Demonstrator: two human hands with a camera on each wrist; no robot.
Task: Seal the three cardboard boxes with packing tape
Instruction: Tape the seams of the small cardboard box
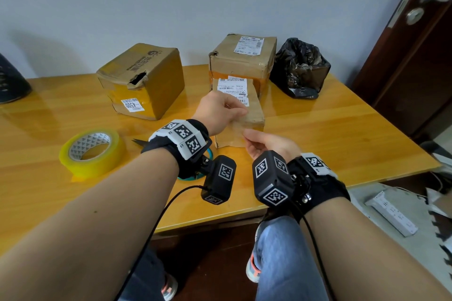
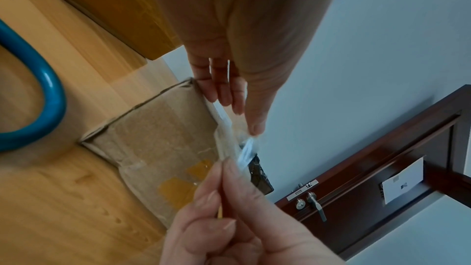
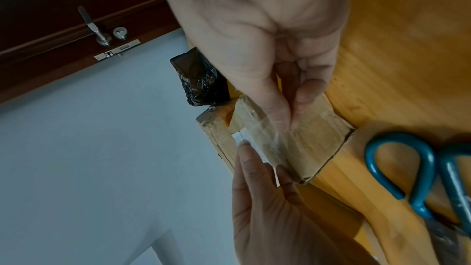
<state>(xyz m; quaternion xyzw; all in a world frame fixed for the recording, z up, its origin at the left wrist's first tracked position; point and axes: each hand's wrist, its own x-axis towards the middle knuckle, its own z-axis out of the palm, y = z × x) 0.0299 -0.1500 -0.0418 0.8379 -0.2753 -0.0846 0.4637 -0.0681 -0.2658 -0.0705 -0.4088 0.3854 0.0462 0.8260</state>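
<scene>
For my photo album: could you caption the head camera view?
Both hands, left hand and right hand, stretch a strip of clear tape over the small cardboard box on the wooden table.

A: Counter [image 1: 318, 124]? Glossy varnished wood. Small box [image 1: 247, 115]: matt brown cardboard, paper labels.
B: Tape strip [image 3: 265, 138] clear, shiny film. Tape roll [image 1: 93, 151] glossy plastic. Scissors [image 3: 407, 168] smooth teal plastic handles. Bag [image 1: 300, 68] crinkled black plastic.

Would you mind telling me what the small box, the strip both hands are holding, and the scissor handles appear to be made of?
Small box: matte brown corrugated cardboard, with creased, frayed edges.
Strip, pinched by the left hand and right hand: thin clear plastic tape, glossy and see-through, wrinkled where held.
Scissor handles: smooth teal loops with a soft sheen, probably plastic or a rubbery coating; hard to tell which.
</scene>
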